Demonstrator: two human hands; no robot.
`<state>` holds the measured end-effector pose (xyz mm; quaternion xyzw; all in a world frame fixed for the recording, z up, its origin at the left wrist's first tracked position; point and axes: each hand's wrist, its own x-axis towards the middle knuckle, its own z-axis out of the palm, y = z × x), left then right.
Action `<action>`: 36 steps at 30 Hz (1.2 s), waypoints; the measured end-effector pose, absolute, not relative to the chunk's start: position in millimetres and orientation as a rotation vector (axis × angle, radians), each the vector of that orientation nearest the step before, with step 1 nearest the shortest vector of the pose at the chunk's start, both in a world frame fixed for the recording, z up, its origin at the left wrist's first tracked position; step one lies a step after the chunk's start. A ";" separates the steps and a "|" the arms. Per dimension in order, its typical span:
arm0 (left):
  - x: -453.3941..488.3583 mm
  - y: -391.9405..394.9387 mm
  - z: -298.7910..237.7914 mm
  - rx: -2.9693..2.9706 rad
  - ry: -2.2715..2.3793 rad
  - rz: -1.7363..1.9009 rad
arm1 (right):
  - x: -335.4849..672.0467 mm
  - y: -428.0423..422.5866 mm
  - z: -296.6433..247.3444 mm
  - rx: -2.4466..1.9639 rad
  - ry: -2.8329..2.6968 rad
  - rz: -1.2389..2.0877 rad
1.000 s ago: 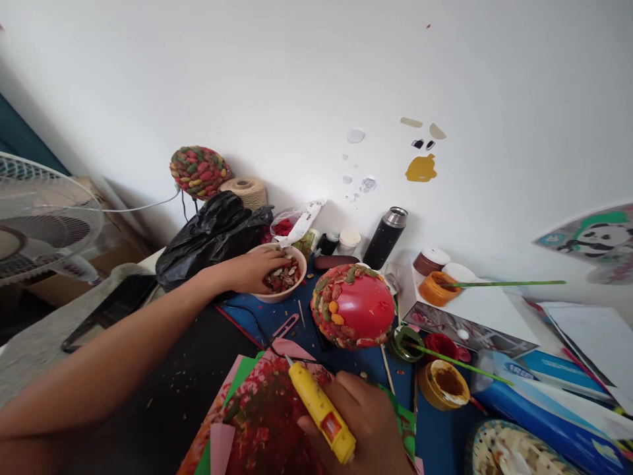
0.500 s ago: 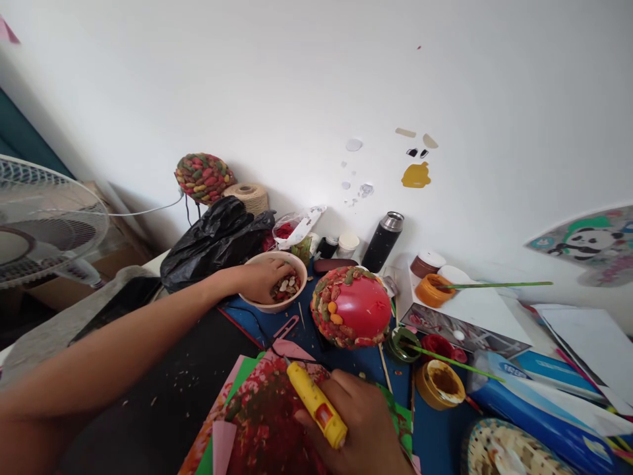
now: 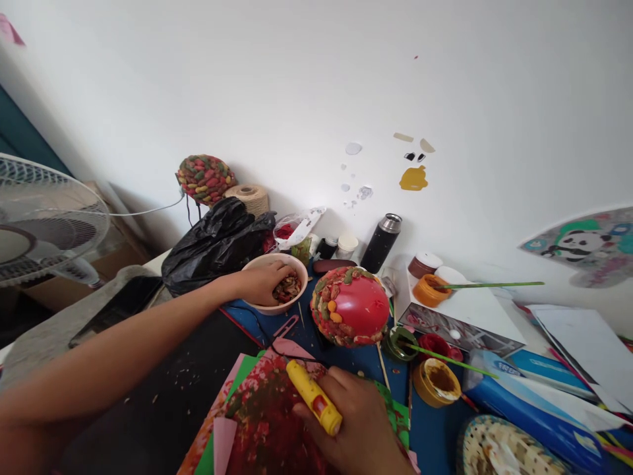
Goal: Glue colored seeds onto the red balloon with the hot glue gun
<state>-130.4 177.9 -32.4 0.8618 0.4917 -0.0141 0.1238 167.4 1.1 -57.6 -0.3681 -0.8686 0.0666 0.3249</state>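
Observation:
My left hand (image 3: 260,281) reaches into a pale bowl (image 3: 267,306) of painted seed shells, fingers curled among the shells (image 3: 288,287). My right hand (image 3: 355,427) grips a yellow glue gun (image 3: 312,397) low over paint-stained coloured paper (image 3: 257,422), nozzle pointing up-left. Between the hands stands a red balloon (image 3: 352,307) partly covered with coloured shells.
Open paint jars (image 3: 435,382) with green brushes, a black flask (image 3: 380,241), a black plastic bag (image 3: 215,244), a twine roll (image 3: 250,196), a finished shell ball (image 3: 205,178), a fan (image 3: 44,221) at left and a patterned plate (image 3: 499,452) crowd the table against the white wall.
My left hand has dug deeper into the bowl, fingers curling into the shells. My right hand with the glue gun has shifted slightly lower and left.

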 end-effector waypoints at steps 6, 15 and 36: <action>-132.2 176.8 -23.4 2.453 1.418 -0.050 | 165.9 -0.1 -59.8 -0.970 -2.300 0.150; -137.5 171.2 1.1 2.345 1.306 0.050 | 165.3 -0.3 -60.0 -0.960 -2.324 0.135; -153.9 159.9 15.1 2.249 1.229 0.318 | 166.2 -1.2 -60.9 -1.000 -2.343 0.242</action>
